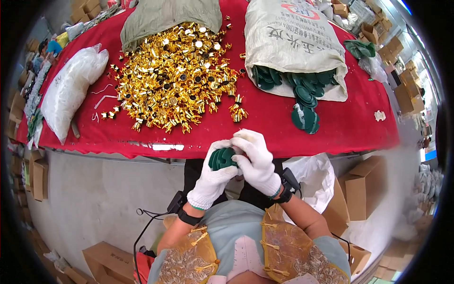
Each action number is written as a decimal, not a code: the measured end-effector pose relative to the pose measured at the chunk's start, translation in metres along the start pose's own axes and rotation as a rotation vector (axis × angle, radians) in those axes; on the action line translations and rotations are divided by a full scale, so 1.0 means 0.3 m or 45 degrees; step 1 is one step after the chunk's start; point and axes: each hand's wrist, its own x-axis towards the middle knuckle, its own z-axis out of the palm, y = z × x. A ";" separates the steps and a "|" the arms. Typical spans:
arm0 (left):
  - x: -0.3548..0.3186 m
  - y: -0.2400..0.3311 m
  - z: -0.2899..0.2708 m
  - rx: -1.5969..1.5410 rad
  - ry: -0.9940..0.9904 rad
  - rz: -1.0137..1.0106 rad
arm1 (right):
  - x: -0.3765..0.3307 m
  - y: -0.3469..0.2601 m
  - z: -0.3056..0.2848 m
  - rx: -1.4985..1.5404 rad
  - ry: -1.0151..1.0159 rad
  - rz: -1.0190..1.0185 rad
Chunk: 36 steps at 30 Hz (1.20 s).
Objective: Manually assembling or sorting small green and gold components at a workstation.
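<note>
A stack of dark green plastic discs (pixel 221 159) sits in my left hand (pixel 213 174), whose white-gloved fingers wrap round it. Against the stack's right side, my right hand (pixel 253 158) has its gloved fingers bent and pressed together; whatever is between them is hidden. Both hands are just off the near edge of the red-covered table (pixel 208 146). More green discs (pixel 305 102) spill from the mouth of a white woven sack (pixel 295 52) at the back right. Beyond my hands lies a large heap of shiny gold plastic pieces (pixel 172 80), some with dark round bases.
A grey-green sack (pixel 175 14) lies behind the gold heap. At the table's left rests a full translucent plastic bag (pixel 71 90). Cardboard boxes stand on the floor at right (pixel 364 187) and lower left (pixel 109 260). A white plastic liner (pixel 312 180) hangs by my right forearm.
</note>
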 end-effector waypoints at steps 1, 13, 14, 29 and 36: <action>-0.011 0.007 -0.005 -0.044 0.003 0.015 | 0.021 0.018 -0.012 0.062 0.029 0.042; -0.046 0.051 -0.064 0.011 0.102 0.106 | 0.191 0.331 0.006 -0.636 -0.176 0.006; -0.044 0.049 -0.063 0.009 0.103 0.107 | 0.193 0.348 0.009 -0.601 -0.125 0.040; -0.017 0.042 -0.033 0.866 -0.127 0.572 | 0.001 -0.052 -0.065 0.656 -0.366 0.797; -0.052 0.047 0.010 0.948 -0.085 0.463 | -0.097 -0.015 -0.025 1.168 -0.203 1.074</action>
